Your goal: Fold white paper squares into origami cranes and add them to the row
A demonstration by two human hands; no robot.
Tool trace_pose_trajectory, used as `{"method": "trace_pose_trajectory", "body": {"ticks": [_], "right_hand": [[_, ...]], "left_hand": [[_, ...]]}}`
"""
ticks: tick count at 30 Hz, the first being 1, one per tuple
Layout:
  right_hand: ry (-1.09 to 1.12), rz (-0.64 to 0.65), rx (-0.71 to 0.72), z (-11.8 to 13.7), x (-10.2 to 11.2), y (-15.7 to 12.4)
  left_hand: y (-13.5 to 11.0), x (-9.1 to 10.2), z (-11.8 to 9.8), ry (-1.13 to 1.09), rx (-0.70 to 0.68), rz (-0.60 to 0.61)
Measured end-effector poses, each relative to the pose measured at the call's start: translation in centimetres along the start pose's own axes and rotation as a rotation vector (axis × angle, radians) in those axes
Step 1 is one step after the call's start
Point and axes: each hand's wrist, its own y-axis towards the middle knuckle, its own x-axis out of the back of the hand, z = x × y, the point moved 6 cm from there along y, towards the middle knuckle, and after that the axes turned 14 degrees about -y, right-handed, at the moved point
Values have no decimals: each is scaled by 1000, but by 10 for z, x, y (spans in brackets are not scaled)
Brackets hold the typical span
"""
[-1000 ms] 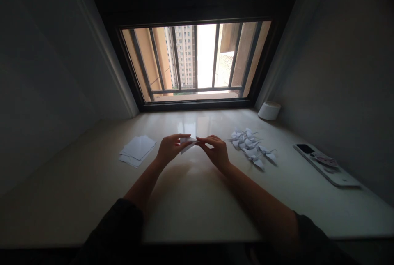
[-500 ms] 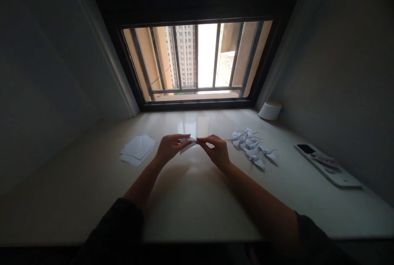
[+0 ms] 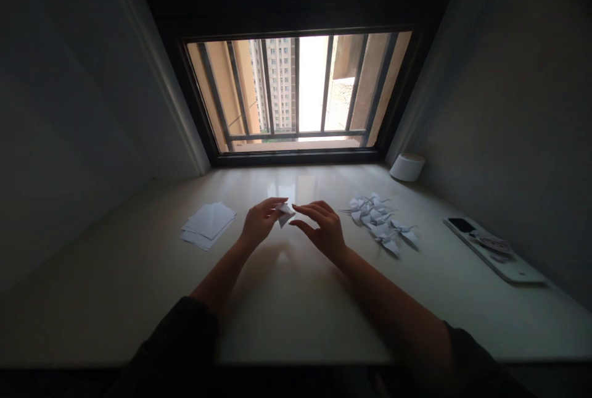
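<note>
A small piece of folded white paper [image 3: 285, 216] is held above the pale sill, near the middle of the view. My left hand [image 3: 259, 219] pinches it from the left, between thumb and fingers. Close by on the right is my right hand [image 3: 324, 225], its thumb and fingers apart, with a gap between them. The fingertips come near the paper's right side; whether one touches it I cannot tell. Some of the paper is hidden behind the left fingers.
Left of my hands lies a stack of white paper sheets [image 3: 208, 224]. Several folded paper cranes [image 3: 377, 218] are heaped on the right. Farther right lies a phone [image 3: 499, 256]; a white cylindrical object [image 3: 407, 167] stands by the window corner. A barred window [image 3: 296, 92] rises behind the sill [image 3: 296, 311].
My right thumb and fingers have come off the folded paper and spread. The paper has turned in my left hand and now shows a smaller, pointed shape.
</note>
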Motion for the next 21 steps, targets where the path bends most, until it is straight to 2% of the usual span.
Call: {"method": "trace_pose_trajectory", "body": {"ticks": [3, 5, 11, 15, 21], "right_hand": [[130, -6, -135, -7, -2, -1], [201, 19, -216, -13, -7, -2], [307, 78, -292, -19, -17, -4], [275, 75, -300, -19, -17, -5], [225, 67, -328, -18, -14, -7]], "left_hand": [[2, -6, 3, -295, 72, 42], [1, -10, 3, -377, 97, 63], [-2, -17, 4, -386, 64, 86], [-1, -16, 6, -367, 35, 60], [-2, -18, 3, -355, -13, 87]]}}
